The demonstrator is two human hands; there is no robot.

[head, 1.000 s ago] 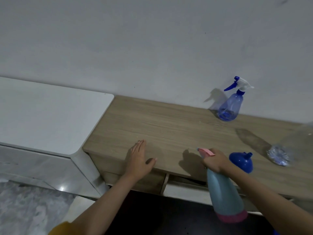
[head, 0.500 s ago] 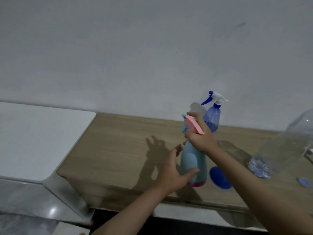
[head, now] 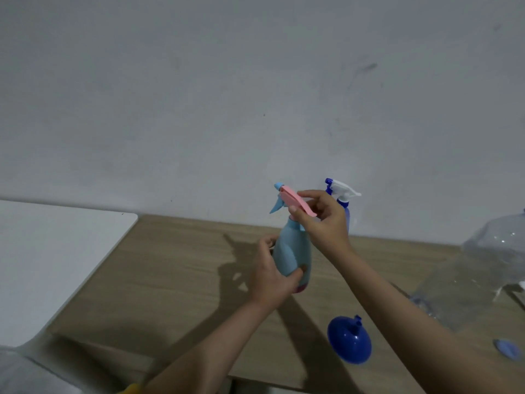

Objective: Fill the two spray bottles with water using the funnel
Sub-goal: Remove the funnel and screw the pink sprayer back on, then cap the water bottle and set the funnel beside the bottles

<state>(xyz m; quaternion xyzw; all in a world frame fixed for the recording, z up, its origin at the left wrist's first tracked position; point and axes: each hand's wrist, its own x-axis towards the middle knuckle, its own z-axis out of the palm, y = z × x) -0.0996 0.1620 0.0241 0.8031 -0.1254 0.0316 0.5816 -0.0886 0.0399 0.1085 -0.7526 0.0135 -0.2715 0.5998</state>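
Left hand grips bottle; right hand pinches sprayer

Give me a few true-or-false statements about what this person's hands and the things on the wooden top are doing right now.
1. The left hand grips the light blue bottle by its body. True.
2. The right hand holds the funnel. False: it grips the pink spray head.
3. The blue funnel lies on the wooden top. True.
4. The second spray bottle has lost its sprayer. False: its white trigger head is on.
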